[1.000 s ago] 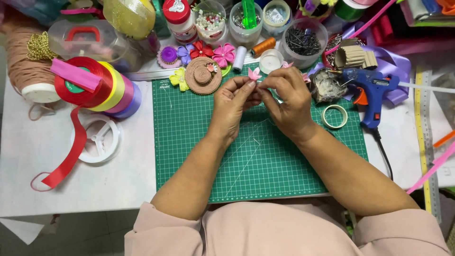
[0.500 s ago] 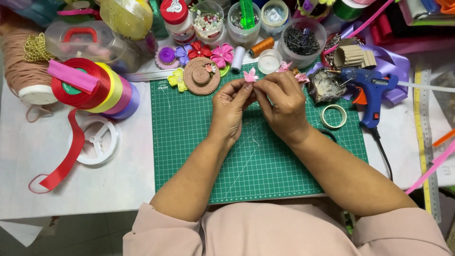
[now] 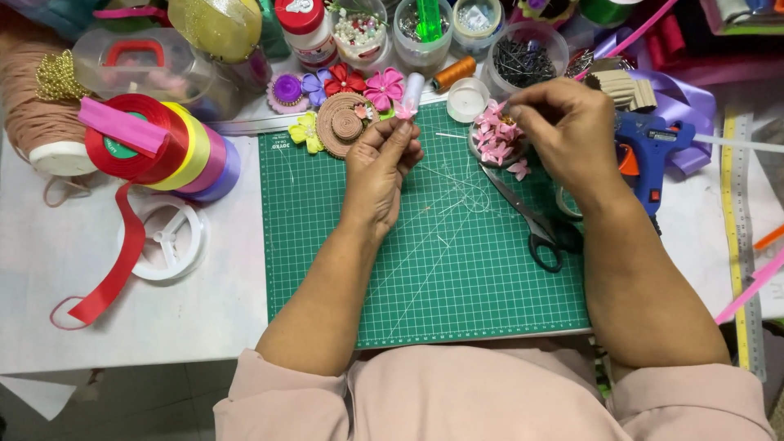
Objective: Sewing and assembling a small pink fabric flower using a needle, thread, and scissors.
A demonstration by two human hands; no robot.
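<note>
Fingers of the left hand (image 3: 377, 167) pinch a small pink ribbon flower (image 3: 403, 109) at their tips, the grip closed tight on it and raised a little over the far edge of the green cutting mat (image 3: 425, 269), seemingly so the piece stays steady and in plain sight; the right hand (image 3: 563, 135) is well apart from it, its fingertips drawn together over a small round dish of pink petals (image 3: 494, 140), the grip nearly closed, though whether a petal is already between the fingers I cannot tell.

Head view only, so the rest follows from the same picture; black-handled scissors (image 3: 535, 229) lie open on the mat just beside the right wrist, close enough to take up without reaching; a blue glue gun (image 3: 649, 151) rests on the bench beyond the right hand, its nozzle hidden by that hand; a loose pink petal lies on the mat near the dish.

Finished pieces sit along the mat's far edge: a coiled brown disc (image 3: 345, 124) with red, pink, yellow and purple flowers around it; ribbon spools (image 3: 163, 147) are stacked on the bench to the left, with a red ribbon tail (image 3: 114, 269) trailing past an empty white reel (image 3: 167, 238); jars of beads and pins stand behind.
</note>
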